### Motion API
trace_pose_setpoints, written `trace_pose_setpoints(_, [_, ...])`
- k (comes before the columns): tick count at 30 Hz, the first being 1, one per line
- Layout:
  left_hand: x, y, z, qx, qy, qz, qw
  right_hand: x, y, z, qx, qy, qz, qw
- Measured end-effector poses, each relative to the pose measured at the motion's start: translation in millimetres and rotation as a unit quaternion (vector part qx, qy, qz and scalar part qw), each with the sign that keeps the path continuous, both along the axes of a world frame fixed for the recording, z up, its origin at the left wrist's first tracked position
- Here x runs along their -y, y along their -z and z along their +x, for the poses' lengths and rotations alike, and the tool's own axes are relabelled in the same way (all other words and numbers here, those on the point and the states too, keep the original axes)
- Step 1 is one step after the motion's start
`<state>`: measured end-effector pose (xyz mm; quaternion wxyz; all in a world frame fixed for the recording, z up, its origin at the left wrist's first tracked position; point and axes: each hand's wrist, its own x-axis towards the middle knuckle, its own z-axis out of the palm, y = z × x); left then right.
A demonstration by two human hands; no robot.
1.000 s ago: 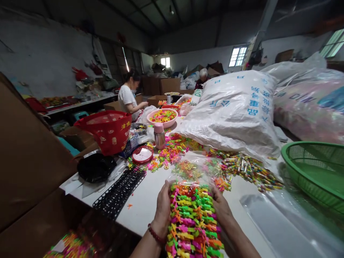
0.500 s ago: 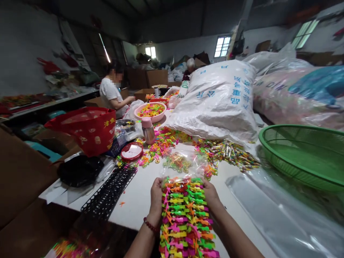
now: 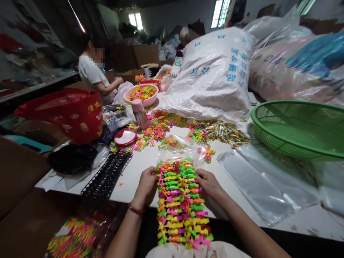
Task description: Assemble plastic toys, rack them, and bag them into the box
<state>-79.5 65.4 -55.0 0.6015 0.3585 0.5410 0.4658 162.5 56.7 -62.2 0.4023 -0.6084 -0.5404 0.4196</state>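
Note:
Between my hands is a long strip of small plastic toys (image 3: 178,200), packed in rows of pink, yellow, green and orange. Its near end reaches down to my lap, and its far end meets a clear plastic bag (image 3: 185,147) on the table. My left hand (image 3: 147,183), with a dark red bead bracelet on the wrist, pinches the strip's left edge near the far end. On the opposite edge my right hand (image 3: 211,183) grips with bent fingers. Whether the bag runs down over the whole strip I cannot tell. Loose toys (image 3: 154,130) lie scattered beyond it.
Left stand black lattice strips (image 3: 107,173), a red basket (image 3: 125,137), a flask (image 3: 140,114) and a red bag (image 3: 72,114). Clear bags (image 3: 268,182) and a green basket (image 3: 298,132) are at right. A big white sack (image 3: 209,79) fills the back. Two people sit beyond.
My view has tipped downward, so the table sits higher in the picture. The strip's near end now shows at my lap. Both hands keep their hold on its edges.

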Motion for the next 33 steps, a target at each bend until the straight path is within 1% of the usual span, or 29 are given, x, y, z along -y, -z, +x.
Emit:
trace_pose_setpoints(1, [2.1,-0.9,-4.5,-0.046,0.019,0.001,0.999,0.8,-1.3,0.9,0.042,-0.009,0.022,0.999])
trace_pose_setpoints(2, [2.9,-2.1,-9.0,-0.114,0.04,0.002,0.993,0.3,-2.2,1.2,0.075,-0.014,0.042,0.996])
trace_pose_setpoints(3, [2.4,-3.8,-13.4,-0.194,0.058,0.011,0.979,-1.5,-2.6,1.1,0.093,-0.009,0.062,0.994])
trace_pose_setpoints(5, [-2.0,-7.9,-20.5,-0.34,0.068,0.062,0.936,-8.0,-2.0,-0.2,0.109,0.01,0.103,0.989])
trace_pose_setpoints(6, [-5.4,-10.1,-22.9,-0.388,0.06,0.104,0.914,-12.2,-1.5,-1.2,0.116,0.01,0.127,0.985])
trace_pose_setpoints(7, [-9.1,-12.2,-24.5,-0.415,0.05,0.153,0.895,-16.7,-1.3,-2.3,0.124,0.007,0.153,0.98])
trace_pose_setpoints(9, [-16.4,-15.7,-25.5,-0.433,0.045,0.236,0.869,-24.6,-2.7,-4.8,0.145,-0.004,0.206,0.968])
trace_pose_setpoints(11, [-21.1,-18.1,-24.9,-0.443,0.059,0.28,0.85,-29.4,-7.1,-7.4,0.17,-0.005,0.236,0.957])
trace_pose_setpoints(14, [-21.0,-19.7,-23.3,-0.462,0.044,0.295,0.835,-28.3,-16.0,-9.5,0.207,-0.004,0.251,0.945])
trace_pose_setpoints(16, [-16.2,-19.7,-22.6,-0.491,0.033,0.308,0.814,-23.0,-19.8,-8.0,0.243,-0.017,0.266,0.933])
trace_pose_setpoints(17, [-12.6,-19.5,-22.4,-0.515,0.034,0.318,0.796,-19.5,-20.5,-6.2,0.262,-0.029,0.277,0.924])
trace_pose_setpoints(20, [2.1,-19.5,-23.4,-0.593,0.055,0.348,0.724,-6.5,-19.7,2.7,0.303,-0.078,0.303,0.9])
trace_pose_setpoints(21, [8.1,-20.0,-24.2,-0.609,0.064,0.355,0.707,-1.6,-19.0,6.0,0.309,-0.096,0.306,0.895])
trace_pose_setpoints(22, [14.6,-20.9,-25.3,-0.616,0.073,0.359,0.697,3.5,-18.5,9.2,0.313,-0.112,0.307,0.892])
trace_pose_setpoints(24, [28.7,-23.9,-27.8,-0.613,0.097,0.36,0.697,14.4,-18.3,14.8,0.319,-0.137,0.308,0.886])
trace_pose_setpoints(28, [56.9,-32.1,-31.3,-0.593,0.15,0.344,0.713,37.5,-22.7,22.1,0.32,-0.165,0.306,0.881])
trace_pose_setpoints(31, [74.5,-38.3,-31.8,-0.588,0.183,0.336,0.713,54.1,-30.9,24.7,0.316,-0.181,0.282,0.888])
trace_pose_setpoints(33, [84.7,-43.5,-31.7,-0.588,0.204,0.33,0.709,64.3,-38.2,25.3,0.324,-0.199,0.27,0.885])
